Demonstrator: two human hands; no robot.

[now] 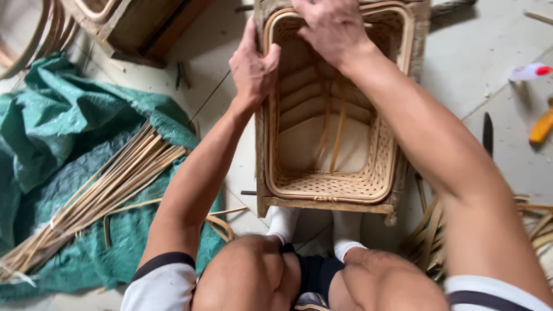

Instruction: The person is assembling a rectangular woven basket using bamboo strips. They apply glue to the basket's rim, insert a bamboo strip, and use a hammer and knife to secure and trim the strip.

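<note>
Two hands on one half-woven basket (328, 144), standing on the floor (495, 52) inside a rough wooden frame (322, 204), just ahead of the socked feet (314, 227). Left hand (252, 64) clamped over the left rim, thumb inside. Right hand (334, 26) pressed flat on the far rim, fingertips cut off at the top edge. Probably shaping or seating the rim; next, likely a fresh strip from the bundle (98, 196) on the green tarp (40, 132). Dark tool (488, 133) at right unclear.

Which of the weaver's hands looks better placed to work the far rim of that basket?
Probably the right hand: it already lies on the basket's far rim, while the left hand grips the left side.
</note>
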